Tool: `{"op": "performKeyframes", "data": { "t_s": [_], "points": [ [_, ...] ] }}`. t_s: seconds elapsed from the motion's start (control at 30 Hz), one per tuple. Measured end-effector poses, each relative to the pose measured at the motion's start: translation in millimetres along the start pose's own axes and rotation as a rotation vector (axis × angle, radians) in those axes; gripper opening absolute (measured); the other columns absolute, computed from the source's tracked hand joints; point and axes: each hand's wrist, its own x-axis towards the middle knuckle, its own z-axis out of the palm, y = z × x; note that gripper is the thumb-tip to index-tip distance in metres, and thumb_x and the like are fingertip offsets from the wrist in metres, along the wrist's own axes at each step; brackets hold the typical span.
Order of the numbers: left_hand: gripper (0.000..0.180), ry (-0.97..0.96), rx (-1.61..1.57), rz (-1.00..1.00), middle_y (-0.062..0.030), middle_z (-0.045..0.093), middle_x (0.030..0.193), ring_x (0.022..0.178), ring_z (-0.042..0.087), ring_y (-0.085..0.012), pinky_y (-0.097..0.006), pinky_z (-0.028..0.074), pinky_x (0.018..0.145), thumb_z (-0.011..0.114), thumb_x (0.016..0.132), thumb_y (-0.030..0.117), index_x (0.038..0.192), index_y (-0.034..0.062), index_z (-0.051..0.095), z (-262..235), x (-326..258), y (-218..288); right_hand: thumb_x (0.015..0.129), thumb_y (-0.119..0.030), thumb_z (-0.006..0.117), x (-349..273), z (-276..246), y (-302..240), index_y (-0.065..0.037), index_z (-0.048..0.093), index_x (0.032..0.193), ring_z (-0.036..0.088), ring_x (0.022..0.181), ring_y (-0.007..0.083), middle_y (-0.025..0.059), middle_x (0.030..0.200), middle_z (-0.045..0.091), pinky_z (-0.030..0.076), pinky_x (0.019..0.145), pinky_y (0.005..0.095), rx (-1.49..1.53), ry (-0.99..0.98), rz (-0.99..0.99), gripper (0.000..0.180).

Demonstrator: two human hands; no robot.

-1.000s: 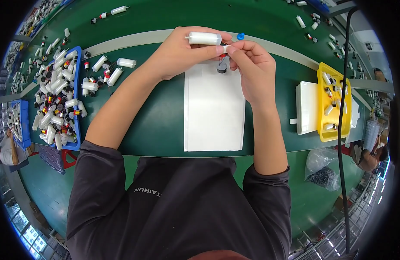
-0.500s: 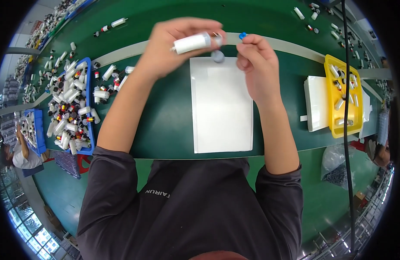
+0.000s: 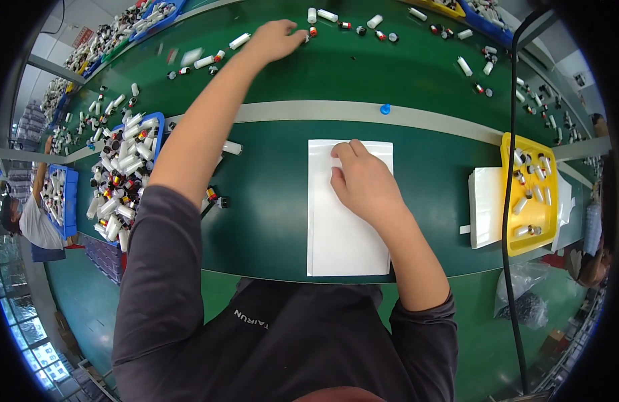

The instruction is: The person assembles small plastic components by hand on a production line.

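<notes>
My left hand [image 3: 274, 41] is stretched over the far green surface, thumb and index apart. At its fingertips lies a small grey-and-dark part [image 3: 307, 39], and I cannot make out whether they touch it. A small red-and-black part [image 3: 313, 31] lies just beyond. My right hand [image 3: 364, 179] rests above a white flat pad [image 3: 350, 248] on the green table, fingers loosely bent, thumb apart from the index, nothing visible in it. A small blue cap-like piece [image 3: 385, 109] sits on the pale rail beyond the pad. A blurred white cylinder [image 3: 193, 57] is at the far left.
A blue bin [image 3: 161, 134] heaped with white cylinders and small red and black parts stands at left. At right are a yellow tray [image 3: 532, 244] with several cylinders and a white stack [image 3: 485, 224]. A black cable [image 3: 508, 221] hangs in front. Loose parts dot the far surface.
My left hand has let go of the white cylinder and moved to the far surface. My right hand has released the blue piece and come down over the pad. The whole view has shifted.
</notes>
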Motion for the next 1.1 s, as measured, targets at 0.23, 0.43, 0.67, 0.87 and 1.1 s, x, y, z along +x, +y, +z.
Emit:
{"op": "performKeyframes", "data": {
  "t_s": [0.23, 0.43, 0.67, 0.87, 1.1],
  "points": [
    [0.053, 0.05, 0.143, -0.129, -0.0221, 0.069, 0.118, 0.112, 0.065, -0.0369, -0.045, 0.054, 0.093, 0.07, 0.085, 0.044, 0.116, 0.0009, 0.066, 43, 43, 7, 0.082, -0.005, 0.064, 1, 5, 6, 0.002, 0.061, 0.105, 0.068, 0.078, 0.0336, 0.0172, 0.091, 0.063, 0.058, 0.07, 0.0402, -0.028, 0.021, -0.168, 0.024],
    [0.039, -0.496, 0.131, -0.177, -0.0176, 0.074, 0.094, 0.089, 0.072, -0.029, -0.039, 0.057, 0.08, 0.07, 0.079, 0.031, 0.101, -0.0007, 0.071, 6, 35, 33, 0.081, -0.007, 0.064, -2, 3, 7, 0.002, 0.054, 0.096, 0.067, 0.074, 0.0329, 0.0184, 0.087, 0.063, 0.057, 0.067, 0.0405, -0.095, -0.019, -0.068, 0.02],
    [0.034, -0.3, 0.068, -0.193, -0.0133, 0.071, 0.093, 0.075, 0.07, -0.022, -0.034, 0.054, 0.063, 0.07, 0.088, 0.037, 0.102, 0.0058, 0.067, 9, -2, 18, 0.083, -0.008, 0.064, -1, -9, 3, 0.003, 0.059, 0.105, 0.068, 0.079, 0.0357, 0.0211, 0.09, 0.065, 0.057, 0.074, 0.0438, 0.015, -0.093, -0.046, 0.024],
    [0.045, -0.348, -0.31, -0.138, -0.0129, 0.071, 0.097, 0.086, 0.067, -0.0169, -0.031, 0.053, 0.073, 0.067, 0.093, 0.039, 0.114, -0.0009, 0.066, 3, -34, 20, 0.086, -0.006, 0.066, 3, -15, 3, 0.001, 0.072, 0.106, 0.069, 0.086, 0.0356, 0.018, 0.095, 0.066, 0.058, 0.079, 0.0417, 0.033, -0.142, -0.025, 0.022],
    [0.042, -0.3, 0.084, -0.022, -0.0096, 0.07, 0.11, 0.096, 0.07, -0.0244, -0.039, 0.056, 0.079, 0.062, 0.093, 0.049, 0.113, 0.0131, 0.072, 11, -59, 56, 0.086, -0.005, 0.065, 0, -4, 8, 0.003, 0.064, 0.097, 0.068, 0.082, 0.0352, 0.0173, 0.093, 0.065, 0.057, 0.073, 0.0425, 0.025, -0.018, -0.153, 0.014]
  ]
}}
